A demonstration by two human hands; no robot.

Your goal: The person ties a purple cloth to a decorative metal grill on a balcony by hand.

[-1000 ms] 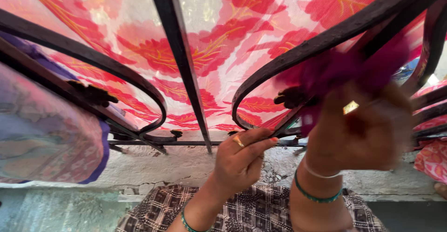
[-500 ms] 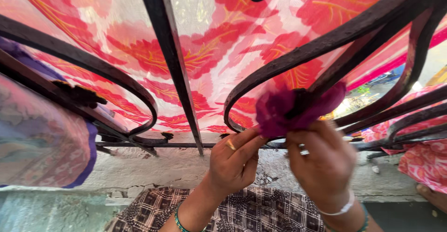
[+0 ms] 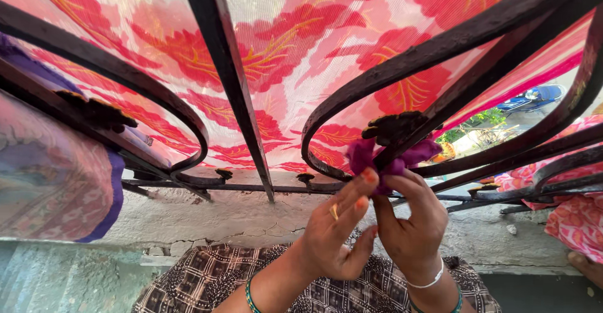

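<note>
A magenta cloth strip (image 3: 363,153) is wrapped around a curved bar of the black iron railing (image 3: 233,106), just below a small iron flower ornament (image 3: 394,126). My left hand (image 3: 336,231), with a ring and a green bangle, pinches the strip's lower part with its fingertips. My right hand (image 3: 411,228), wearing a white bangle, grips the same strip from the right. The two hands touch each other under the bar.
A red and white floral cloth (image 3: 301,43) hangs over the railing behind the bars. A purple-edged cloth (image 3: 56,181) hangs at the left and a pink printed cloth (image 3: 575,222) at the right. A cracked concrete ledge (image 3: 213,219) runs below; my checked garment (image 3: 207,281) is at the bottom.
My right hand came down from up by the bar to meet the left hand. The magenta cloth went from a loose bunch to a small tight wrap on the bar.
</note>
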